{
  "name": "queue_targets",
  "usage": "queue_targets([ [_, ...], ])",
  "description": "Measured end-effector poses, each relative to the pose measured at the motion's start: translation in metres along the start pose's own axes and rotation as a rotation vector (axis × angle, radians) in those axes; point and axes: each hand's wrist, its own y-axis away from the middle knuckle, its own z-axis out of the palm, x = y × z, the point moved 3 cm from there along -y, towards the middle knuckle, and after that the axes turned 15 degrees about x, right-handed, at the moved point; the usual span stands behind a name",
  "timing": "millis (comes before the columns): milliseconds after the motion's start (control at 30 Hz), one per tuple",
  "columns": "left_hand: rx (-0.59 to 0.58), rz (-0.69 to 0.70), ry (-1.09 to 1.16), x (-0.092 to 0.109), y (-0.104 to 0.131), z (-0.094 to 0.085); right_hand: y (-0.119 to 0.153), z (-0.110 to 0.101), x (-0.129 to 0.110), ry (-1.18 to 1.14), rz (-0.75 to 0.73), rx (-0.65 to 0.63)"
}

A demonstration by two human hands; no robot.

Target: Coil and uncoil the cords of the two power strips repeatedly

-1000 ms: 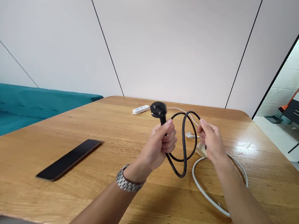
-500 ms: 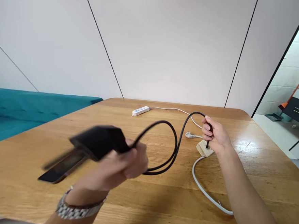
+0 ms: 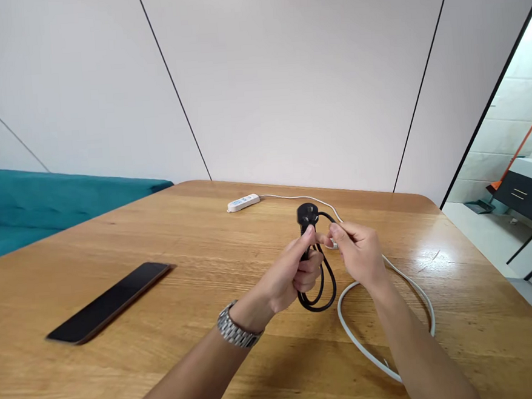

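Observation:
My left hand (image 3: 296,273), with a metal watch at its wrist, is closed around a black cable (image 3: 318,308). The cable hangs below it in loops. A black plug (image 3: 308,213) sticks up above the thumb, its prongs facing me. Close on the right, my right hand (image 3: 357,251) pinches a stretch of the same cable near the plug. The fingertips of both hands almost meet. Behind my right hand a white plug is mostly hidden.
A dark tablet-like device (image 3: 111,302) lies on the wooden table (image 3: 181,230) at left. A white power strip (image 3: 243,203) sits at the back. A thick white cable (image 3: 359,345) curves beneath my right forearm. A teal sofa (image 3: 65,192) stands beyond the left edge.
My left hand has moved right, close to my right hand, which has shifted slightly left. The black cable now hangs in tighter loops. The plug has come into view, and the dark device is uncovered.

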Motion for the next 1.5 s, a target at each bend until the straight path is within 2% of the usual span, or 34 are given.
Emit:
queue_targets([
  [167,0.231,0.083,0.012,0.006,-0.014,0.004,0.01,0.01,-0.011,0.358,-0.303,-0.109],
  [333,0.419,0.199,0.029,0.018,-0.028,-0.007,0.015,0.02,-0.01,0.572,-0.354,-0.269],
  [467,0.462,0.24,0.15,0.024,-0.036,-0.028,0.006,0.013,0.006,0.597,-0.202,-0.322],
  [533,0.463,0.284,0.187,0.027,-0.037,-0.04,0.002,0.007,0.025,0.638,-0.085,-0.449],
  [600,0.443,0.31,0.239,0.028,-0.037,-0.05,0.001,0.003,0.049,0.669,0.009,-0.652],
  [667,0.41,0.312,0.311,0.028,-0.036,-0.058,0.002,-0.001,0.074,0.706,0.084,-0.794],
  [767,0.357,0.291,0.437,0.027,-0.034,-0.065,0.003,-0.003,0.1,0.758,0.161,-0.897],
  [867,0.308,0.251,0.55,0.024,-0.034,-0.07,0.002,-0.007,0.105,0.75,0.19,-0.952],
  [967,0.252,0.233,0.644,0.017,-0.034,-0.075,-0.007,-0.022,0.087,0.7,0.198,-0.885],
  [1067,0.205,0.205,0.736,0.003,-0.035,-0.078,-0.018,-0.047,0.056,0.606,0.188,-0.709],
  [1233,0.142,0.06,0.843,-0.034,-0.043,-0.072,-0.028,-0.071,0.013,0.498,-0.028,-0.438],
  [1333,0.112,-0.004,0.854,-0.052,-0.048,-0.069,-0.028,-0.072,0.008,0.393,-0.071,-0.363],
  [1433,0.076,-0.031,0.851,-0.062,-0.052,-0.066,-0.028,-0.066,0.013,0.127,0.007,-0.251],
  [1500,0.044,-0.055,0.831,-0.067,-0.053,-0.063,-0.028,-0.057,0.02,-0.097,0.088,-0.121],
])
